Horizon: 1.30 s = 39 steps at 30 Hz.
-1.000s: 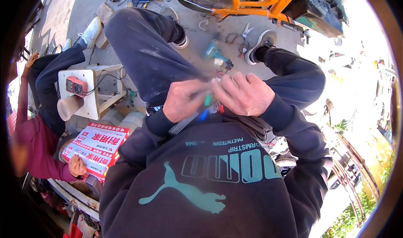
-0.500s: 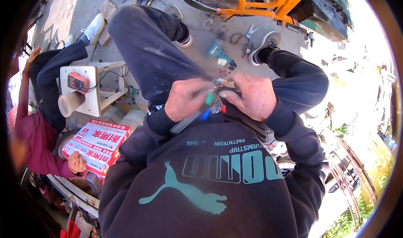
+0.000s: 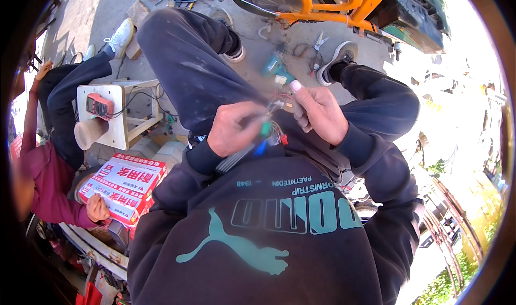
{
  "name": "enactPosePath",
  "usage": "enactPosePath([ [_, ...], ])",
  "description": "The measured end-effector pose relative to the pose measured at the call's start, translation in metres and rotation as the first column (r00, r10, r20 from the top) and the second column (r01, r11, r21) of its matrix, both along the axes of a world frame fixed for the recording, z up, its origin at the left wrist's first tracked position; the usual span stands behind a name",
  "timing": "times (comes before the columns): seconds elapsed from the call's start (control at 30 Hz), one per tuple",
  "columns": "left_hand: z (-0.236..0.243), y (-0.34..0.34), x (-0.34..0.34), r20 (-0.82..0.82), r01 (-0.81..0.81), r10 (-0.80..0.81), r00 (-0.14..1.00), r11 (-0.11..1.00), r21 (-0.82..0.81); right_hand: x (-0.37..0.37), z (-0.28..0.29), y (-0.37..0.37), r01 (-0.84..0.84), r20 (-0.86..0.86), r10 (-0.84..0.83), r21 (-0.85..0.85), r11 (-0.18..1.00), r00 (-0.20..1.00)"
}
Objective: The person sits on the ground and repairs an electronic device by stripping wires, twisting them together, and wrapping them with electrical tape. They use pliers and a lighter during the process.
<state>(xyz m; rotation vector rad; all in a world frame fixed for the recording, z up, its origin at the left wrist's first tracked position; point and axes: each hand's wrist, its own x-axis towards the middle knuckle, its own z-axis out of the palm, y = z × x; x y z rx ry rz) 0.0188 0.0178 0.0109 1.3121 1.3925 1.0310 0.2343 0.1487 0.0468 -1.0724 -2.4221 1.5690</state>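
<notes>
Wiring bundle (image 3: 277, 128) with coloured plugs lies over the person's lap, between the two hands and closest to the left hand (image 3: 236, 125). That hand pinches the strands between thumb and fingers, its fingertips blurred. A green plug (image 3: 266, 128) sits just under those fingertips, with a blue plug (image 3: 261, 148) below it and a red plug (image 3: 284, 139) to its right. Right of the bundle, the right hand (image 3: 322, 112) stands apart from the left, thumb raised and fingers curled inward; whether a thin strand is caught in it, I cannot tell. One second ago the fingertips of both hands met over the wires; since then the right hand has drawn aside and turned its thumb up. Under the left wrist a grey ribbed case (image 3: 230, 162) shows only in part, mostly hidden by sleeve and hand.

Beyond the hands, on the ground, lies a teal power drill (image 3: 274, 64), hazy in outline; scissors (image 3: 321, 40) lie beyond the right hand. Off to the left hand's left, a red multimeter (image 3: 99, 106) rests on a stool (image 3: 119, 130), and a co-worker's hand (image 3: 97, 208) rests on a printed carton (image 3: 126, 181). Farthest off, an orange tubular frame (image 3: 371, 9) is cut off by the upper edge.
</notes>
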Motion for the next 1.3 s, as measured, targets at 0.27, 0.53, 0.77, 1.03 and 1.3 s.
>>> enactPosePath([
  [0.27, -0.016, 0.000, -0.003, 0.037, -0.029, 0.038, 0.999, 0.975, -0.219, -0.022, -0.014, 0.006, -0.362, 0.107, 0.432, 0.739, 0.568, 0.896],
  [0.53, -0.008, 0.010, -0.002, 0.264, 0.081, 0.045, 0.963, 0.891, -0.446, -0.009, -0.001, 0.000, -0.462, 0.236, 0.485, 0.779, 0.423, 0.842],
  [0.77, -0.005, 0.010, -0.002, 0.220, 0.103, -0.069, 0.973, 0.983, -0.149, -0.008, 0.014, -0.002, -0.446, 0.332, 0.525, 0.889, 0.103, 0.783],
  [1.03, 0.005, 0.007, -0.003, 0.190, 0.191, -0.151, 0.970, 0.958, -0.214, -0.003, 0.000, -0.035, -0.003, -0.114, -0.018, -0.177, 0.984, 0.993],
  [1.3, -0.007, 0.006, -0.003, 0.189, 0.204, -0.161, 0.969, 0.950, -0.235, 0.006, 0.016, -0.023, -0.535, 0.299, 0.469, 0.659, 0.528, 0.831],
])
